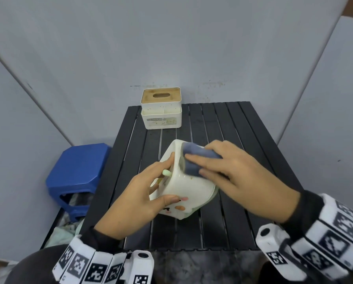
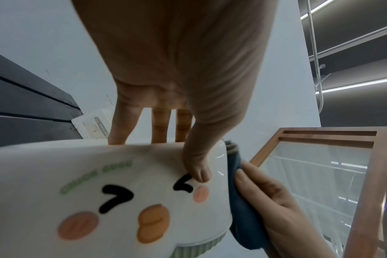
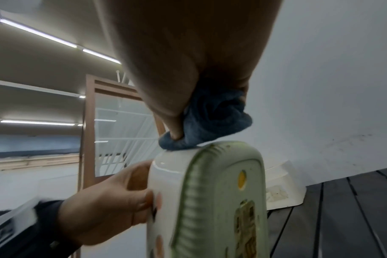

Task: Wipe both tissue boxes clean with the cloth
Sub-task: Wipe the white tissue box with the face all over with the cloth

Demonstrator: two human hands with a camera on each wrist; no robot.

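Note:
A white tissue box with a cartoon face lies tilted on the black slatted table. My left hand grips it, thumb on the face side and fingers over the far side. My right hand holds a folded blue cloth and presses it on the box's upper side. In the right wrist view the cloth is bunched under the thumb, at the box's green-ribbed edge. A second white tissue box with a wooden lid stands untouched at the table's back edge.
A blue plastic stool stands left of the table, with bagged clutter on the floor under it. Grey walls close in behind and on both sides. Bare slats lie to the right of the held box and toward the front edge.

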